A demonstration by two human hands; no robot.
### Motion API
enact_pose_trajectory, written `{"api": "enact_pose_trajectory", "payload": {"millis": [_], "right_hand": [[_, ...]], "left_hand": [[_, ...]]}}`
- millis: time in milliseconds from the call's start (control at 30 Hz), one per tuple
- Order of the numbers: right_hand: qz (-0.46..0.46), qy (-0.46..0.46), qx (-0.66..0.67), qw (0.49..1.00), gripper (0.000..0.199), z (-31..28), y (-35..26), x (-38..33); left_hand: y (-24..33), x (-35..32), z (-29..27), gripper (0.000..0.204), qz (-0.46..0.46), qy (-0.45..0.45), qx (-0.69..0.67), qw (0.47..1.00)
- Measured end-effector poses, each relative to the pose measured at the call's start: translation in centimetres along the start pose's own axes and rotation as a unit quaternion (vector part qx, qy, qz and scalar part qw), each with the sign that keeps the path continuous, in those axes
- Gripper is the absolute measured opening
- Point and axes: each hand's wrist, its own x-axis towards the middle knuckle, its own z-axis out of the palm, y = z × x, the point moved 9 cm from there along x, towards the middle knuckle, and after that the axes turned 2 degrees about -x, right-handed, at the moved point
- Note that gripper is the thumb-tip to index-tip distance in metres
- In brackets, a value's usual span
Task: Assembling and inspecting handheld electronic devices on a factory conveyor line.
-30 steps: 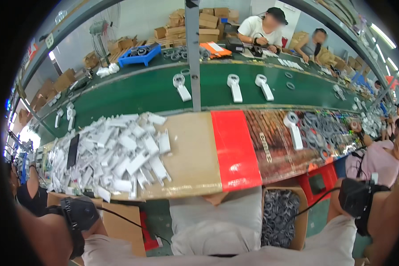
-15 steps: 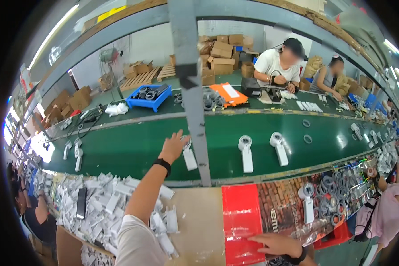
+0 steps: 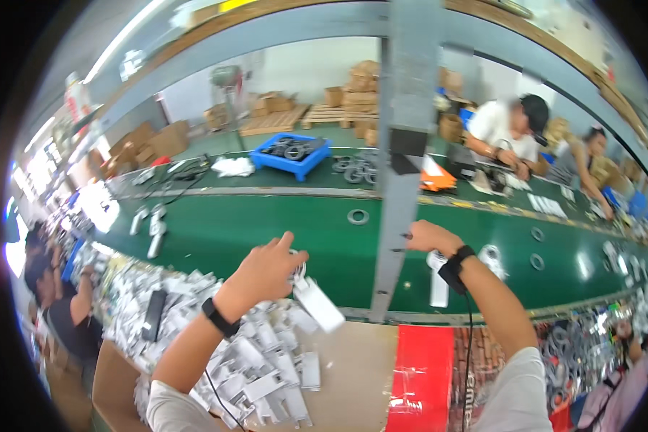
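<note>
My left hand is raised over the near edge of the green conveyor belt and grips a white flat part with a metal ring, which hangs tilted down to the right. My right hand reaches over the belt beside the grey upright post, its fingers curled. Whether it holds anything is hidden by the post. Another white part with a ring lies on the belt just under its wrist. Both wrists wear black bands, and a cord runs from the right one.
A heap of white parts and a black flat device cover the bench at left, with a red sheet at right. Loose rings, a blue tray and an orange thing lie farther out. People work opposite and at left.
My left hand has come back from the belt with the white ringed part in it. My right hand has risen from the red sheet to the belt beside the post. The view moved closer.
</note>
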Motion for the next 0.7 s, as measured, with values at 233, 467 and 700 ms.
{"api": "enact_pose_trajectory", "payload": {"millis": [233, 467, 700], "right_hand": [[-0.241, 0.184, -0.010, 0.953, 0.069, 11.4, 0.6, 15.8], [-0.146, 0.140, -0.087, 0.975, 0.019, 12.0, 1.7, 16.6], [-0.062, 0.199, 0.047, 0.977, 0.038, 5.5, 2.2, 12.5]], "left_hand": [[3.2, -20.8, -6.4, 0.061, -0.095, -0.094, -0.237, 0.962], [5.5, -34.9, -4.5, 0.061, -0.328, 0.030, -0.385, 0.862], [7.1, -37.5, -5.9, 0.059, -0.281, 0.200, -0.385, 0.856]]}}
